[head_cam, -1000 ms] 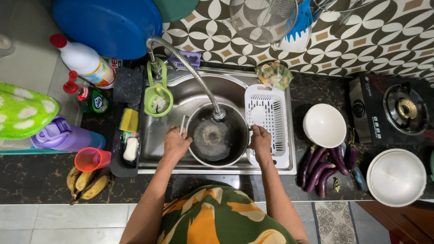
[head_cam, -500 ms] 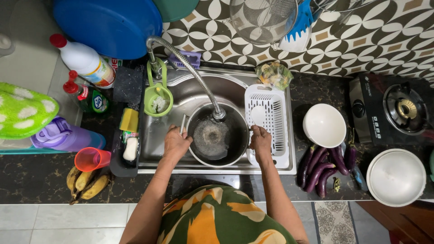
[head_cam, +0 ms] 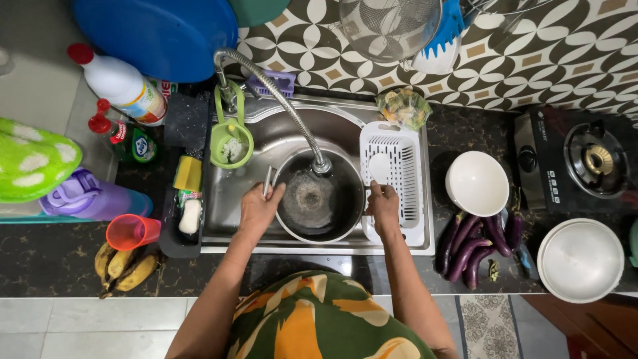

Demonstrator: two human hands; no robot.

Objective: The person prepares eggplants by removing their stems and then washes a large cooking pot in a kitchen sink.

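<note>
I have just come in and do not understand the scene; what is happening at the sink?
A person stands at the steel sink and holds a dark pot by its rim, the left hand on one side and the right hand on the other. The flexible tap ends over the pot, which has foamy water inside. A white basket sits beside it.

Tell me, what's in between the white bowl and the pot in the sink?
In the head view, a white slotted plastic basket sits between the white bowl and the pot, at the right side of the sink.
</note>
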